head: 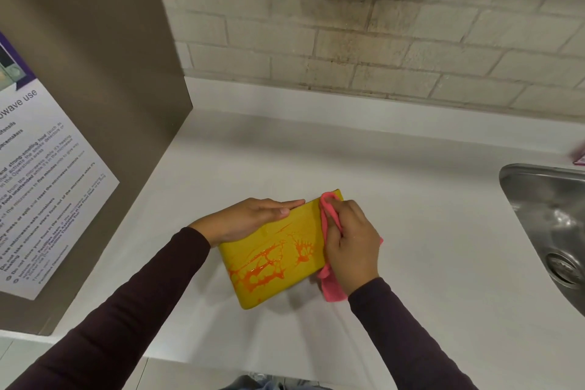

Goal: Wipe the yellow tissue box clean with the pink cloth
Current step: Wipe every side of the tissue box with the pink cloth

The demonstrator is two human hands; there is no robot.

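Yellow flat tissue box (278, 250), streaked with orange goo, is laid on the white worktop (427, 231). It is steadied by the flat, open left hand (250, 218). A crumpled pink cloth (329, 244) is gripped against its right end by the closed right hand (351, 247).

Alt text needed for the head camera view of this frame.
A person's right hand presses a pink cloth against the right edge of a yellow tissue box streaked with orange liquid, while the left hand steadies its far left side. The box lies on a white counter beside a steel sink.
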